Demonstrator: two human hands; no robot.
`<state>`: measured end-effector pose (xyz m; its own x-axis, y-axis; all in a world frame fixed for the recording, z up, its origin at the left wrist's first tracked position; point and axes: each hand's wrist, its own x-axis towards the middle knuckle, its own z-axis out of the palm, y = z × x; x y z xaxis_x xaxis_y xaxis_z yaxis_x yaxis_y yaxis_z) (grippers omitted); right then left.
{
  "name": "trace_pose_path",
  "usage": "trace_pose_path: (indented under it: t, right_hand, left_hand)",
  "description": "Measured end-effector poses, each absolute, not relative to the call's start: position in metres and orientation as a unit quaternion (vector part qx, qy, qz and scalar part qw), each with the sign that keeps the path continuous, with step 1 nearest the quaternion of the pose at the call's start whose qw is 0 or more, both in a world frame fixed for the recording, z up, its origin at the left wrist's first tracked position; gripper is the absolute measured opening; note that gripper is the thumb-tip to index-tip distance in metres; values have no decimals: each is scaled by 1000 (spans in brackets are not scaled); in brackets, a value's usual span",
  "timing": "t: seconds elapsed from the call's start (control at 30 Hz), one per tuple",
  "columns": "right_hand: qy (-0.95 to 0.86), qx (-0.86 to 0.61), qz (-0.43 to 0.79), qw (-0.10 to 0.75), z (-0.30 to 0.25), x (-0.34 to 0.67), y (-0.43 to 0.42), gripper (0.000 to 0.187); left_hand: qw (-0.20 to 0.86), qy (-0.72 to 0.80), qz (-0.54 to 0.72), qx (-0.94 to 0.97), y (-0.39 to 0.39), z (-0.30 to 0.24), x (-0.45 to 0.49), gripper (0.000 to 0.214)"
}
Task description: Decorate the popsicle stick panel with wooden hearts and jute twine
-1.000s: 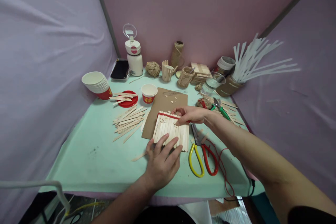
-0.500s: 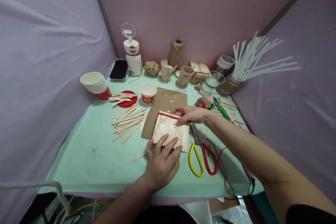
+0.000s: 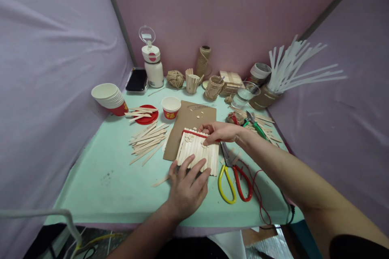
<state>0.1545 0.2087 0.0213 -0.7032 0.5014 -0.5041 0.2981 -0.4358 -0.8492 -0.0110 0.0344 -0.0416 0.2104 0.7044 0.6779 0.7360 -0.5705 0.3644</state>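
A panel of pale craft sticks (image 3: 194, 151) set side by side lies partly over a brown cardboard sheet (image 3: 188, 117). Red cord (image 3: 194, 132) runs across its top. Small rounded wood pieces (image 3: 190, 138) form a flower-like cluster at its upper left. My right hand (image 3: 217, 132) grips the panel's top edge. Its thumb presses on a second group of rounded pieces, partly covered, and other fingers go behind the edge. My left hand (image 3: 190, 188) rests with spread fingers on the panel's lower part. Just right of the panel are scissors (image 3: 231, 174) with yellow and red handles.
Loose craft sticks (image 3: 148, 141) lie left, near a red lid (image 3: 147, 119) and a paper cup (image 3: 171, 108). Stacked cups (image 3: 111, 99), a white bottle (image 3: 154, 71), twine (image 3: 175, 79), a clear water cup (image 3: 244, 95) and green-handled pliers (image 3: 258, 128) stand or lie around.
Both hands and the panel keep almost the same position. The whole view has shifted very slightly.
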Motion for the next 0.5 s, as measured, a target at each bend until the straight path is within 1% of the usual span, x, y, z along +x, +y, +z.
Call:
trace_pose_path:
  t: [0.23,0.33,0.4,0.5]
  right_hand:
    - [-539,-383,748,56,21,156,207,50]
    - [-550,-392,735,57,26,160,206,55]
    - [-561,-409,715,80,31,165,204,59]
    - [-581,-461,650,164,40,181,193,60]
  left_hand:
    - [19,-462,-426,-778,34,-42,-12,28]
    - [20,-462,-426,-778,35,-40,-11,28]
    - [22,-462,-428,-776,35,-39,-11,27]
    - [28,-458,-450,-766,33,-37,-12,27]
